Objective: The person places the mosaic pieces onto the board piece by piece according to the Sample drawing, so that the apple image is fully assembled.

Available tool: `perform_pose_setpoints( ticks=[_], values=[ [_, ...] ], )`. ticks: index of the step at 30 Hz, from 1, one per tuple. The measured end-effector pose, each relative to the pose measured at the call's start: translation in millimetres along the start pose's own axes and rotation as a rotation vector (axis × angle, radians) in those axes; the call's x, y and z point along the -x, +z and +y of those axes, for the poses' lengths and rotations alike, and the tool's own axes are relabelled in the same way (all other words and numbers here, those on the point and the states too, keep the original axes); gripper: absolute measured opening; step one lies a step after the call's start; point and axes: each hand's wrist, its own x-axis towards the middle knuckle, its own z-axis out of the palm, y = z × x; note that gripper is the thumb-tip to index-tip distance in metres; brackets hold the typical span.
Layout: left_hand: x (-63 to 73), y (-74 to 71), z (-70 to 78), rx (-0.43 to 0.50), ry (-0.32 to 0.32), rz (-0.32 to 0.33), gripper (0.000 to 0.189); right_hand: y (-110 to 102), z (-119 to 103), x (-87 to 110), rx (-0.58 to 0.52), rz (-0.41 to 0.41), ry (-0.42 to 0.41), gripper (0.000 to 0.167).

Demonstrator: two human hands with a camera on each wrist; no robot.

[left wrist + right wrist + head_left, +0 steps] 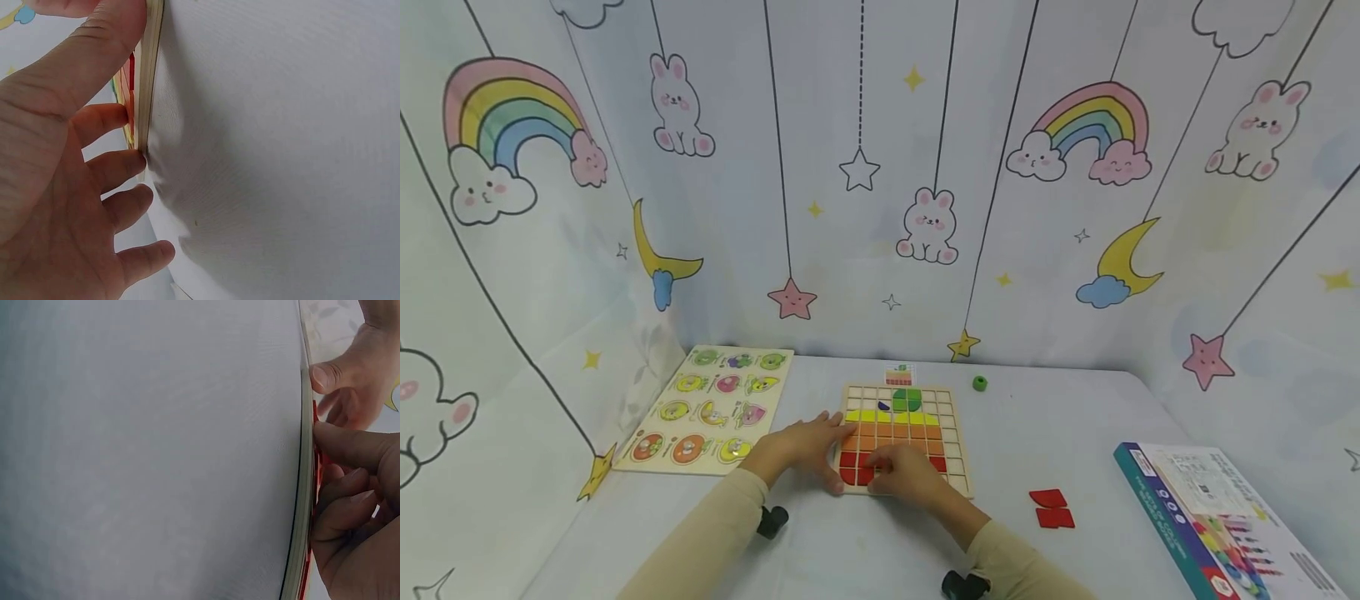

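A wooden grid board (957, 454) lies on the table, filled in bands of yellow, orange and red tiles, with green pieces (907, 400) near its far side. At its left edge rests my left hand (808, 446), thumb by the near corner and fingers spread along the side. The left wrist view shows this hand (69, 144) with fingertips against the board's edge (149, 75). My right hand (906, 475) pinches a red tile (865, 475) low in the board's near rows. In the right wrist view, its thumb (350, 444) meets the red pieces and the other fingers are curled.
Several loose red tiles (1051, 508) lie right of the board. A fruit puzzle board (700, 408) is at the left, a boxed set (1225, 517) at the right. A small picture card (899, 375) and a green bead (980, 383) sit beyond the grid.
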Motion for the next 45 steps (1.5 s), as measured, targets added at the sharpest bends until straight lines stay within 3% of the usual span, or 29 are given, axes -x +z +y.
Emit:
perform_pose_setpoints(
  ticks=[9, 13, 16, 22, 27, 31, 34, 38, 40, 45],
  values=[
    [-2.1, -1.6, 1.0, 0.002, 0.0, -0.005, 0.101, -10.5, -0.6, 10.4, -0.037, -0.002, 0.011, 0.026],
    [-3.3, 0.2, 0.3, 0.007, -0.013, -0.01, 0.102, -28.9, 6.0, 22.6, -0.146, 0.025, 0.064, 0.026],
    [-4.1, 0.6, 0.3, 0.01, -0.018, -0.01, 0.102, -54.1, 16.8, 37.6, -0.286, 0.061, 0.1, 0.031],
    [-5.2, 2.0, 1.6, 0.017, -0.013, -0.012, 0.103, -115.6, 57.7, 85.6, -0.546, 0.2, 0.224, 0.045],
    [-4.8, 2.7, 2.8, 0.02, -0.003, -0.017, 0.103, -153.2, 107.8, 132.5, -0.769, 0.347, 0.273, 0.03],
    [-2.9, 1.5, 1.1, 0.023, -0.027, -0.016, 0.103, -165.0, 140.4, 154.2, -0.91, 0.378, 0.376, 0.024],
    [-2.2, 0.8, -0.7, 0.022, -0.038, -0.013, 0.102, -163.3, 155.1, 161.3, -0.845, 0.381, 0.521, 0.034],
    [-3.5, 1.2, -2.8, 0.027, -0.023, -0.013, 0.102, -154.1, 162.5, 164.3, -0.597, 0.317, 0.658, 0.046],
    [-4.0, 1.7, -3.3, 0.029, -0.016, -0.013, 0.102, -150.2, 162.1, 163.7, -0.474, 0.27, 0.681, 0.045],
    [-3.6, 2.3, -3.0, 0.018, -0.006, -0.009, 0.103, -147.8, 158.1, 162.3, -0.254, 0.184, 0.647, 0.041]
  ],
)
